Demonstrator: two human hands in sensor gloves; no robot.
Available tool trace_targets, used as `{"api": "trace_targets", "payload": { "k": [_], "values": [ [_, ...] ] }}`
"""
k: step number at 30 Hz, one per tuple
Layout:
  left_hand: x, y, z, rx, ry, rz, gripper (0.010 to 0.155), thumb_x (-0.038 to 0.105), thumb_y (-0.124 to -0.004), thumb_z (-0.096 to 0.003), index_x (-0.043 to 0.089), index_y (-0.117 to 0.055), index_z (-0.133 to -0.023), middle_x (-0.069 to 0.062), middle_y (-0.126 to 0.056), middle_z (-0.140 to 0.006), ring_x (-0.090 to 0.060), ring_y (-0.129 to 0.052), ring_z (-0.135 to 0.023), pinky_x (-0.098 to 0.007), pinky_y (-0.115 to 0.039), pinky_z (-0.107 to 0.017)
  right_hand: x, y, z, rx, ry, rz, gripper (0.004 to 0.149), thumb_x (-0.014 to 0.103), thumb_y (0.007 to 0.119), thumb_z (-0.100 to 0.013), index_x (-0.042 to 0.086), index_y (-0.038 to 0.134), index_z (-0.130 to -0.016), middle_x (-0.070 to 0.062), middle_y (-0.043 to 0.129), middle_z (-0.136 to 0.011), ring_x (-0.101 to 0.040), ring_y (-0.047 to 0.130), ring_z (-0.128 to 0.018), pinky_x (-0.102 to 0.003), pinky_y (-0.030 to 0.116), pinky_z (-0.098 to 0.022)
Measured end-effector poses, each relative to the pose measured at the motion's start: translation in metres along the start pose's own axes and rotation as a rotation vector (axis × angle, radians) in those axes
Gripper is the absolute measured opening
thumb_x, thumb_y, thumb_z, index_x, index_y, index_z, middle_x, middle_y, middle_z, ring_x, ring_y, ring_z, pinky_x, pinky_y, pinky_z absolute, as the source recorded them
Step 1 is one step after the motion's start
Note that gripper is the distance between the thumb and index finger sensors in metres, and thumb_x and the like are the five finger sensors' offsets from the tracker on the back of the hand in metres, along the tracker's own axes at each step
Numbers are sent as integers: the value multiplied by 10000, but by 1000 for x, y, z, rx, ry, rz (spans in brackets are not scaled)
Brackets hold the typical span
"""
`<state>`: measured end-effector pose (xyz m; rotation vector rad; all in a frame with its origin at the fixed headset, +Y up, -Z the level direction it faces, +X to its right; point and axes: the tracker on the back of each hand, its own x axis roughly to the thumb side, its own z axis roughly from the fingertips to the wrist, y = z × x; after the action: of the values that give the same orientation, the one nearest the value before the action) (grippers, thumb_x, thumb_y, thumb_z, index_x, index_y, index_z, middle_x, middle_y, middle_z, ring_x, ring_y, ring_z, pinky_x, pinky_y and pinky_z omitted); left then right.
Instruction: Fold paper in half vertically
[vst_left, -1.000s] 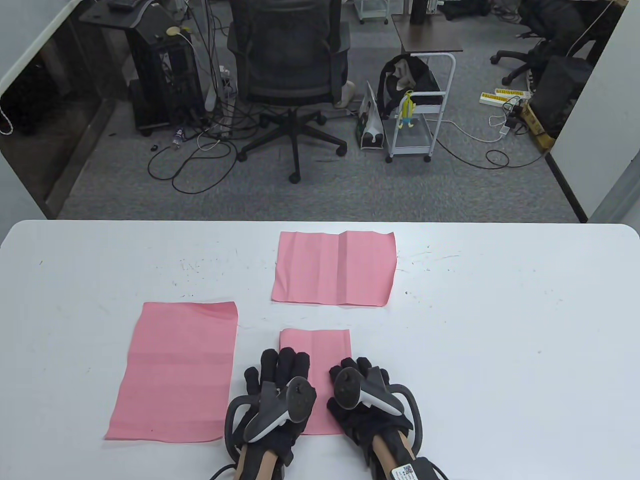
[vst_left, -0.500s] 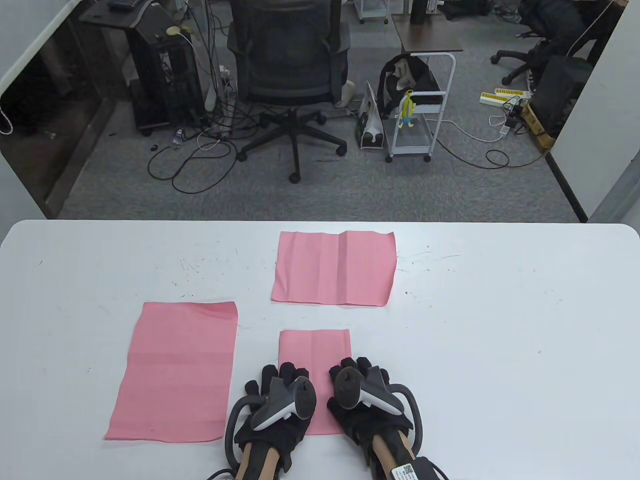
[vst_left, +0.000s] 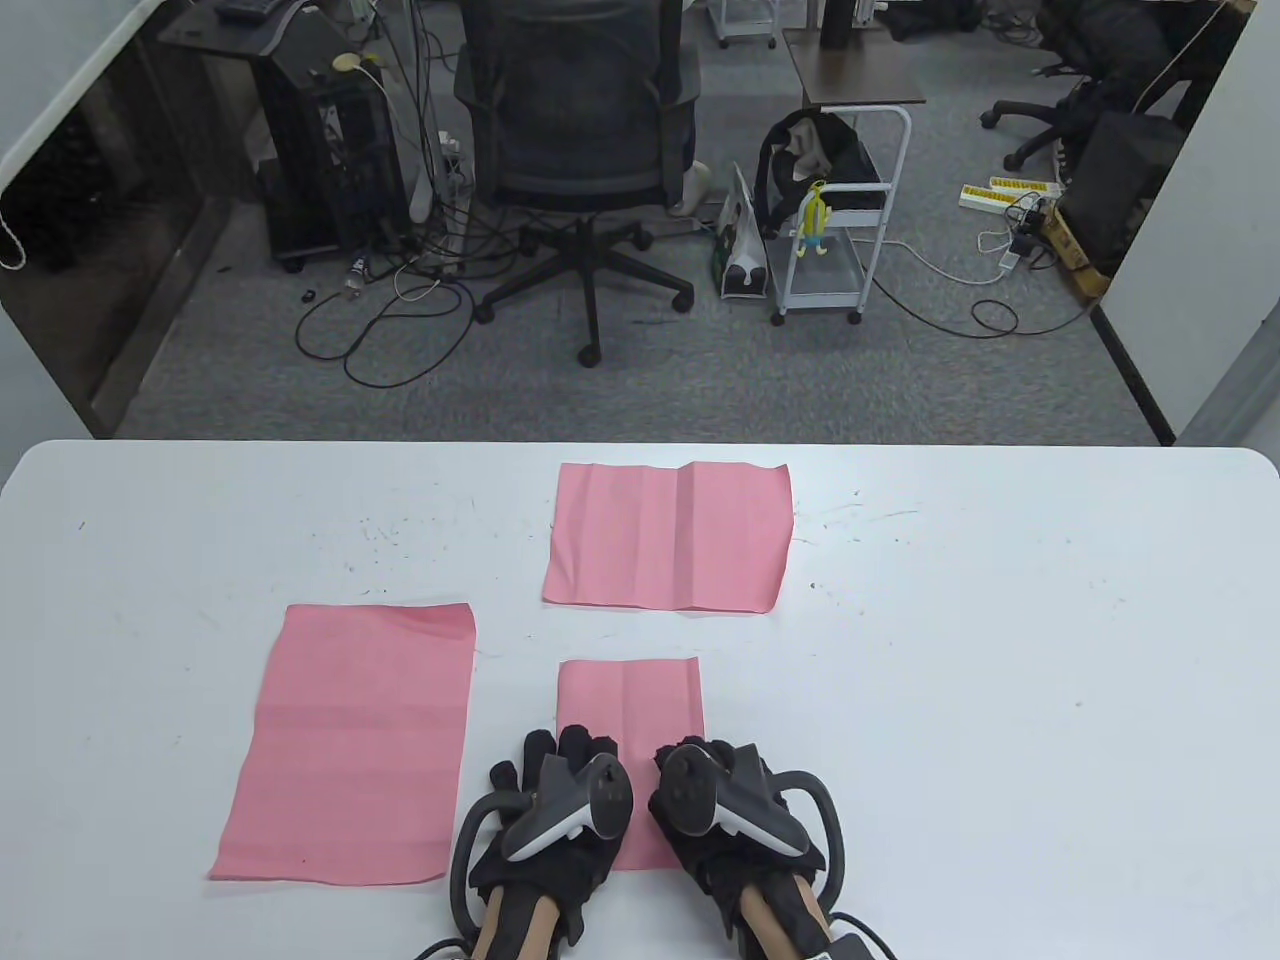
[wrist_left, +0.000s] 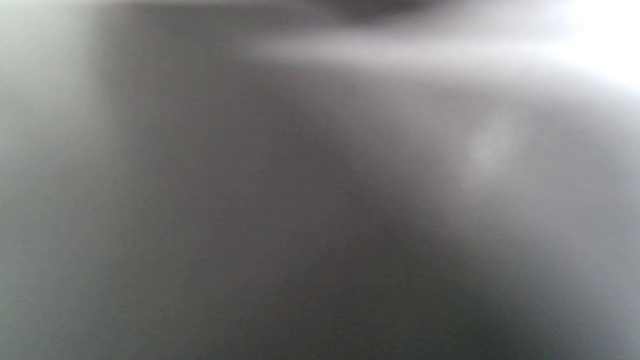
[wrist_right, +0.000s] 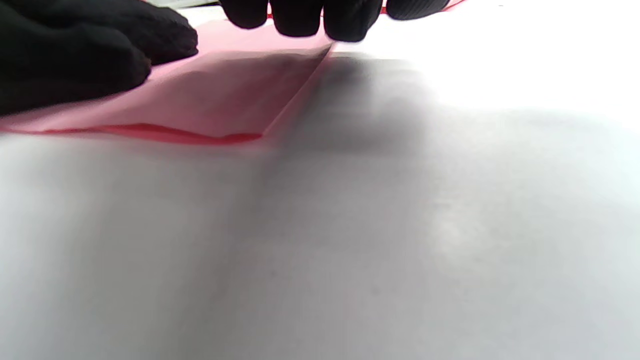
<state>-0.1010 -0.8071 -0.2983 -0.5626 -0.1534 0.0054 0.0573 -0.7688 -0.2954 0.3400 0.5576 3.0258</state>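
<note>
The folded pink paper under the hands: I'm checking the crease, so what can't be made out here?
- Near half of the folded pink paper: table view, hidden under the left hand and right hand.
- Left wrist view: blurred grey throughout, nothing identifiable.
- Far end of the paper: right wrist view, cut off by the top edge behind the right hand's fingertips.

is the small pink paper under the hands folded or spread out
Folded. The small pink paper shows two stacked layers at its near edge in the right wrist view, under both hands.

No text, label, brand or number is legible in any view.
</note>
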Motion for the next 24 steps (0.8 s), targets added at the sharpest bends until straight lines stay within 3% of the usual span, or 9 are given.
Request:
{"api": "trace_targets", "payload": {
  "k": [15, 24],
  "values": [
    [0, 0, -1, 8, 2, -5, 731, 553, -362, -592, 263, -44, -1183, -80, 20, -1252, -470, -29, -1146, -738, -186, -794, 2, 3, -11, 91, 60, 12, 602, 531, 588, -471, 288, 537, -1019, -10, 550, -1096, -287, 595, -1011, -532, 562, -727],
    [1, 0, -1, 4, 1, -5, 730, 553, -365, -593, 261, -47, -1182, -85, 20, -1251, -472, -30, -1145, -739, -187, -793, -3, -8, -59, 188, 188, -37, 638, 552, 575, -474, 341, 396, -1049, 33, 359, -1151, -270, 423, -1078, -548, 471, -772]
  ]
}}
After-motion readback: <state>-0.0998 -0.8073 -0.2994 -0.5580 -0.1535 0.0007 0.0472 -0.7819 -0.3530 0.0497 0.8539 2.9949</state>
